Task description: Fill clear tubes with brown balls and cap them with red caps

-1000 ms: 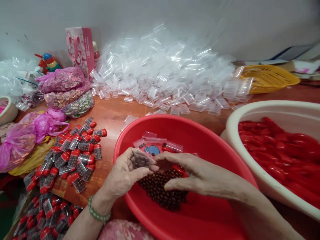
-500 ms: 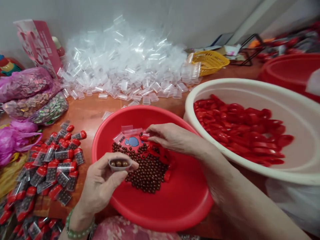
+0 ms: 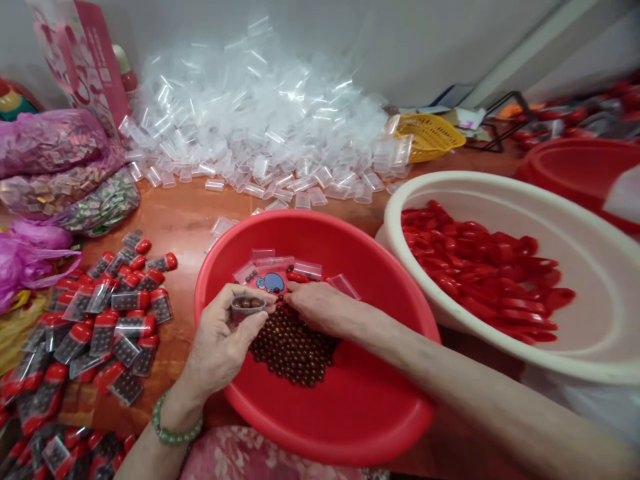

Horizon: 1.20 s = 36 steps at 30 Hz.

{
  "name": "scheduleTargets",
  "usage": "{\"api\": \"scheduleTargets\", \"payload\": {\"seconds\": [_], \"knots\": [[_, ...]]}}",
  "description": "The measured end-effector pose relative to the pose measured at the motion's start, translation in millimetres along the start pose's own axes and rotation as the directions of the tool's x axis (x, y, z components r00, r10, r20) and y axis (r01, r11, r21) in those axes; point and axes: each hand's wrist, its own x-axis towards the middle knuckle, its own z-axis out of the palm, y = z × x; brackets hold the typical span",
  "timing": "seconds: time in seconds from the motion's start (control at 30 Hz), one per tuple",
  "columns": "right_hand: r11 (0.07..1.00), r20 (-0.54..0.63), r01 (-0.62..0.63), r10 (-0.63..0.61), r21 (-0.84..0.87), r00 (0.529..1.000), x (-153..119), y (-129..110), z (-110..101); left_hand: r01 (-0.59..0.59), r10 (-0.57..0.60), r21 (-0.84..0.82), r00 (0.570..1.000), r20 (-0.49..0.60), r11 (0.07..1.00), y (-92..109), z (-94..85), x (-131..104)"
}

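My left hand (image 3: pixel 220 340) is wrapped round a short clear plastic tube (image 3: pixel 249 304), its oval mouth facing up and brown balls showing inside. It is over the left part of a red basin (image 3: pixel 320 427). A bed of shiny brown balls (image 3: pixel 295 347) lies on the basin floor. At their upper edge is my right hand (image 3: pixel 320 307), fingers curled down and closed; whatever the fingertips hold is hidden. Just beyond the hands are a blue picture (image 3: pixel 273 282) on the basin floor and a few clear tubes (image 3: pixel 307 269), with some red pieces beside them.
To the right, a white basin (image 3: pixel 595 320) holds red caps (image 3: pixel 490 267). Filled red-capped tubes (image 3: pixel 105 327) are heaped at left. Behind lies a large pile of clear tubes (image 3: pixel 260 127), beside a yellow basket (image 3: pixel 433 137). Purple bags (image 3: pixel 55 147) of small packets are at far left.
My right hand has moved left and down to the balls, away from the red caps at the right of the basin. My left hand still holds the tube, now slightly higher and further right.
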Motion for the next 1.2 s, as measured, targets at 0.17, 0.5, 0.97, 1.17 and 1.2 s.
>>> {"api": "scheduleTargets", "payload": {"seconds": [0.17,0.5,0.97,1.17,1.2], "knots": [[0.998,-0.025,0.053,-0.053,0.018,0.998,-2.8,-1.0,3.3,0.060,-0.060,-0.026,0.998,-0.003,0.998,2.6,0.5,-1.6],[0.929,-0.231,0.181,-0.108,0.323,0.967,-22.8,3.7,-12.7,0.105,-0.059,-0.393,0.990,0.126,0.914,-4.4,-4.5,-3.0],[0.259,-0.268,0.271,-0.050,0.927,0.962,-49.6,-39.6,-29.7,0.046,-0.058,-0.289,0.998,-0.032,0.956,-7.2,-3.3,-1.4],[0.178,-0.254,0.237,0.077,0.955,0.964,-46.0,-45.9,-27.4,0.062,-0.076,-0.079,0.979,-0.188,0.995,-3.4,-0.1,2.3],[0.172,-0.276,0.255,0.114,0.951,0.954,-48.0,-46.3,-26.6,0.064,-0.078,-0.081,0.979,-0.189,0.995,-3.3,-0.2,2.8]]}}
